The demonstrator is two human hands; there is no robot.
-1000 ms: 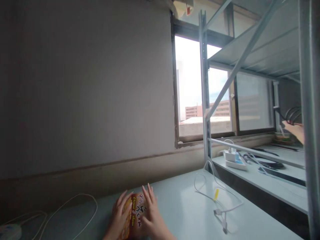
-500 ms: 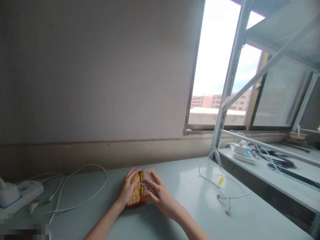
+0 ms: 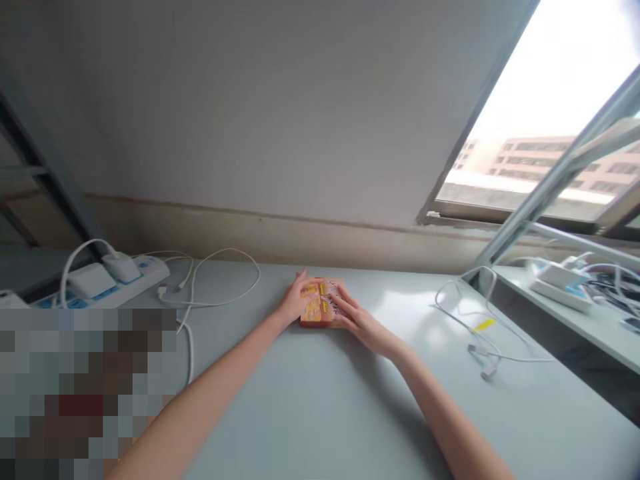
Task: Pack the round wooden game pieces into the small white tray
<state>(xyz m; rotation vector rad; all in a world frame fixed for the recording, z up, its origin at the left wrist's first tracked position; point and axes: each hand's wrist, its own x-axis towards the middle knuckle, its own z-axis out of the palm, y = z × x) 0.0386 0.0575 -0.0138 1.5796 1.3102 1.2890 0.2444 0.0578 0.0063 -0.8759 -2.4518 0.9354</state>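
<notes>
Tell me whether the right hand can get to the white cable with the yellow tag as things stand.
Probably yes: the right hand rests on the orange box, and only bare table lies between it and the white cable.

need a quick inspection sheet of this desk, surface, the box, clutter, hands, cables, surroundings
surface: pale grey table, smooth, with bare patches in front of the box.
job's things: one orange printed box lying flat near the far edge of the table.
clutter: nothing seen apart from the cables; a blurred-out patch covers the lower left corner.
grippers: left hand rests against the box's left side; right hand lies on its right part, fingers spread over the top.
cables: white power strip with plugged adapters at left; white cable loop beside it; second white cable with a yellow tag at right.
surroundings: grey wall behind, window at right, metal shelf frame with another power strip.
</notes>
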